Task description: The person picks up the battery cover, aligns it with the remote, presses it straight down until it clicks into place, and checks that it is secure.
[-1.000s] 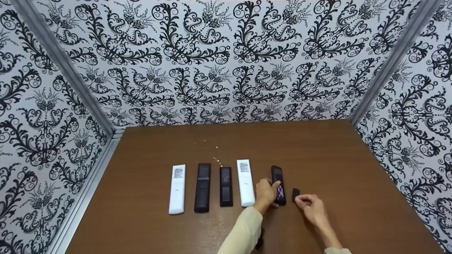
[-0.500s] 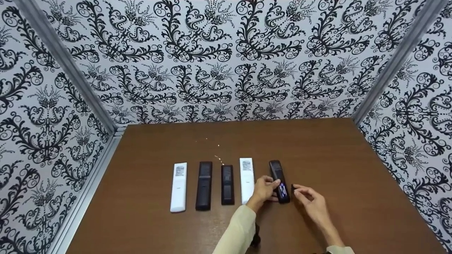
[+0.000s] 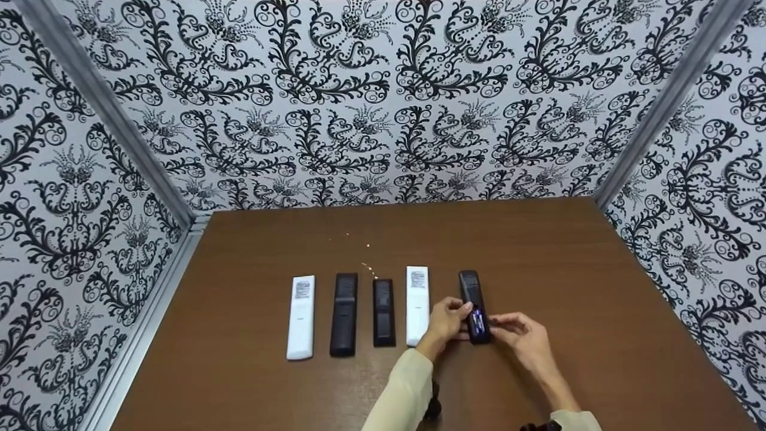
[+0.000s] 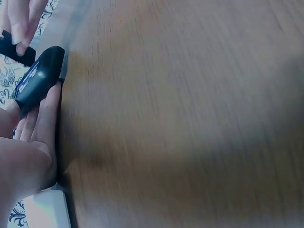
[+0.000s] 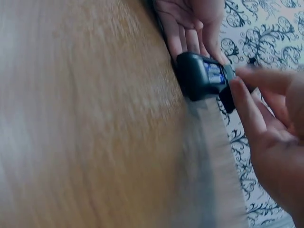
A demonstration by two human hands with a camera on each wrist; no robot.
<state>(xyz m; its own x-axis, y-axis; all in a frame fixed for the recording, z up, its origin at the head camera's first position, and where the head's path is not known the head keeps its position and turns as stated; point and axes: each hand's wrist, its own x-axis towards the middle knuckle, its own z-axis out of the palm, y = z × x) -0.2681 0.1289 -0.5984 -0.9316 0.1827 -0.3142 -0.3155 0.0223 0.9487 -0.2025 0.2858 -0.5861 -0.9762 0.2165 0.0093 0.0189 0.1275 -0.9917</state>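
Note:
A black remote control [image 3: 471, 288] lies back side up, its battery compartment uncovered. Blue-and-silver batteries [image 5: 214, 73] sit inside the compartment. My left hand [image 3: 446, 323] grips the remote from its left side, thumb on top and fingers along the lower side. Between thumb and fingertips, my right hand [image 3: 529, 342] pinches a small black battery cover [image 4: 16, 50]. In the left wrist view the cover is raised close to the remote's open compartment. The right wrist view shows the cover right at the compartment's edge, partly hidden by the right fingers.
Left of my hands, a row of remotes lies face down: a white remote [image 3: 418, 305], a small black remote [image 3: 384, 312], a longer black remote [image 3: 343, 314] and another white remote [image 3: 300, 317]. Patterned walls [image 3: 359, 120] enclose the brown table [image 3: 269, 239].
My right hand has lifted the battery cover and brought it left to the remote's side. The left hand keeps its grip, with the remote slightly turned and shifted.

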